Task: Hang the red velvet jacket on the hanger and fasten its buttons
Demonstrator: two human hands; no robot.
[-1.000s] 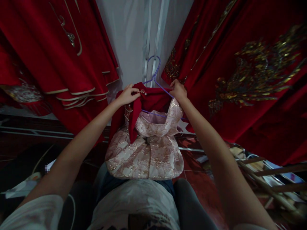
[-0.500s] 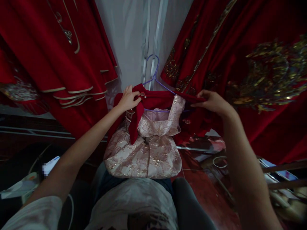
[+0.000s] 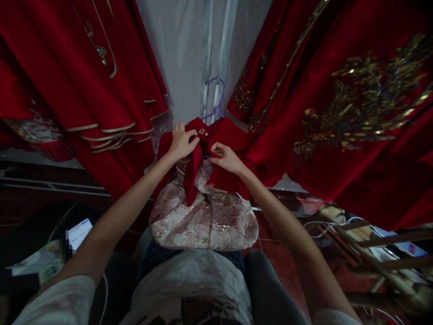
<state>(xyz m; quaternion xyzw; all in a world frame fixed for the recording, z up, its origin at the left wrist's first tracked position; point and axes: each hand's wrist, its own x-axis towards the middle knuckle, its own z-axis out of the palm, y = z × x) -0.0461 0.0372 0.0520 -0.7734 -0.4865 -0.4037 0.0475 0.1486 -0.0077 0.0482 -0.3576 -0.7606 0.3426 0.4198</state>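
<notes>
- Your left hand (image 3: 182,142) sits at the collar of the small red jacket (image 3: 237,137), fingers curled tight on the left front edge, just beside the pearl clasp (image 3: 203,132)
- Your right hand (image 3: 226,159) is a little lower and to the right, thumb and fingers pinched on the opposite front edge of the jacket; only a narrow gap at the neckline separates the two hands
- The jacket hangs on a purple wire hanger (image 3: 216,95), straight ahead of your chest; its shoulders run left to right, and its front opening runs top to bottom between your hands
- The clasp lies above and to the left of your right fingertips and close against your left fingers, so the left hand is the nearer one to it
- A loose red front panel (image 3: 191,180) drops from under your left hand over the pink brocade dress (image 3: 206,216); the dress hangs beneath the jacket, its skirt bulging toward your lap
- The hanger's hook points up in front of the pale wall (image 3: 182,54); what it catches on cannot be made out
- Red robes (image 3: 84,67) hang to the left; gold-embroidered red robes (image 3: 338,113) hang to the right, pressing against the jacket's right shoulder
- Light is dim: you cannot tell whether the right fingers also grip hanger wire beneath the cloth
</notes>
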